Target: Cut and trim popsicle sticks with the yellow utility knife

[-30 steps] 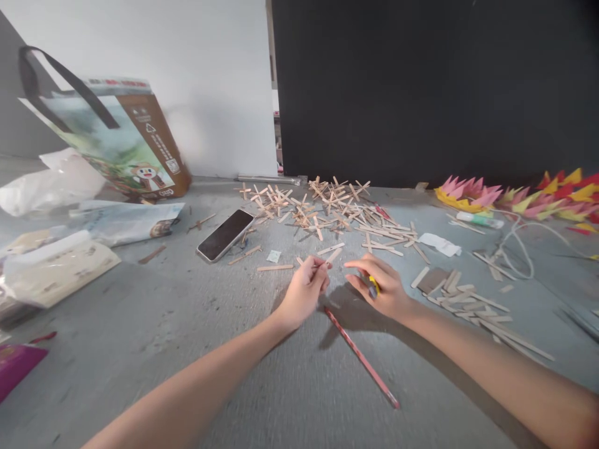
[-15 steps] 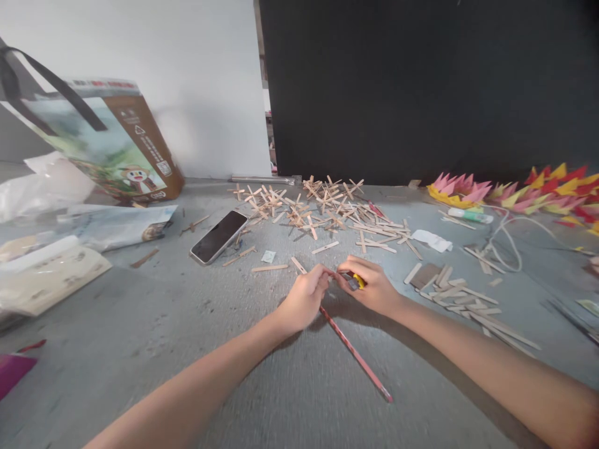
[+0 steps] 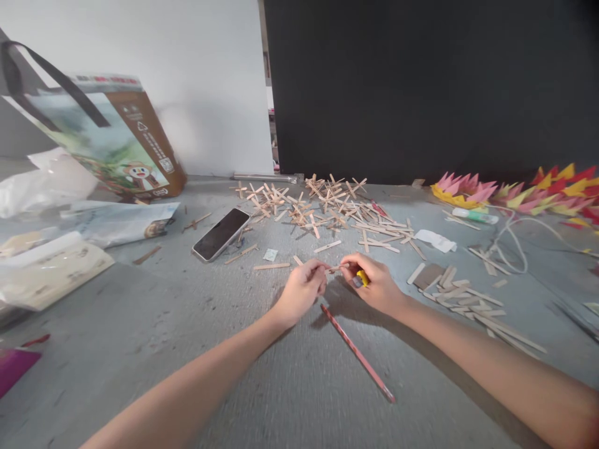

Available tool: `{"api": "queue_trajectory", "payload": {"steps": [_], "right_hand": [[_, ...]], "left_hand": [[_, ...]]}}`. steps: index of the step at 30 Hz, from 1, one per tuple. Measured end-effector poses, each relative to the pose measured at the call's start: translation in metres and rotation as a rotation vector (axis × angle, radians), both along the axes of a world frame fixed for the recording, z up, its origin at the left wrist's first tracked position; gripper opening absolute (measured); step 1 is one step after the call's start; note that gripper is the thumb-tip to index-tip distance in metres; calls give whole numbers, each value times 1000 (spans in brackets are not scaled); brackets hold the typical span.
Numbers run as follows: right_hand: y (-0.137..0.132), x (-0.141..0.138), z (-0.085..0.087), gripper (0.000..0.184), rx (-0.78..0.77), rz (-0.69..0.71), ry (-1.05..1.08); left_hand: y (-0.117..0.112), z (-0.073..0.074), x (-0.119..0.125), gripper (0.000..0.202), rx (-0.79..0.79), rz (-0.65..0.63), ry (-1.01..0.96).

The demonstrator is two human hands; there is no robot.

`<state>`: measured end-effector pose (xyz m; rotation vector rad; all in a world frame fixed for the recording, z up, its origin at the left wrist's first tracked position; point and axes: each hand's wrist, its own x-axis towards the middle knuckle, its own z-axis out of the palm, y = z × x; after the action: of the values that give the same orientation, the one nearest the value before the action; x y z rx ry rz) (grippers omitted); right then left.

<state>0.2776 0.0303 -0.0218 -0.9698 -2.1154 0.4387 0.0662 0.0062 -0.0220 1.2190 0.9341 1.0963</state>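
Note:
My left hand [image 3: 302,290] and my right hand [image 3: 372,285] meet over the grey floor, both pinching a short wooden stick [image 3: 336,268] held between them. Tucked in the right hand's curled fingers is a small yellow tool [image 3: 361,278]. A red pencil [image 3: 358,353] lies on the floor just below the hands. Behind them spreads a heap of crossed wooden sticks [image 3: 322,209]. More flat sticks [image 3: 463,299] lie to the right of my right hand.
A black phone [image 3: 221,234] lies left of the heap. A tilted paper bag [image 3: 100,140] and plastic packets [image 3: 51,268] fill the left side. Pink, yellow and red paper flowers [image 3: 515,193], a glue stick [image 3: 472,216] and a white cable [image 3: 512,246] are at the right.
My hands have come together; the right hand moved left and took the other end of the stick that the left hand was holding.

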Motion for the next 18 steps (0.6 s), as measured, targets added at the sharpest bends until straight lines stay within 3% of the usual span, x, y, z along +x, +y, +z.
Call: {"api": "queue_trajectory", "payload": {"steps": [5, 8, 10, 12, 15, 18], "right_hand": [[-1, 1, -3, 7, -17, 103, -26], [-4, 0, -3, 6, -29, 100, -39], [-8, -2, 0, 7, -58, 96, -50], [-12, -4, 4, 17, -101, 72, -34], [-18, -6, 11, 41, -141, 35, 57], [-24, -9, 19, 30, -172, 36, 93]], "left_hand": [[3, 9, -3, 34, 25, 4, -126], [2, 6, -2, 37, 58, -13, -61], [1, 3, 0, 37, 93, 43, -18], [0, 1, 1, 35, 131, 116, -23], [1, -2, 2, 30, 123, 108, -79], [2, -3, 2, 25, 119, 102, -38]]}}
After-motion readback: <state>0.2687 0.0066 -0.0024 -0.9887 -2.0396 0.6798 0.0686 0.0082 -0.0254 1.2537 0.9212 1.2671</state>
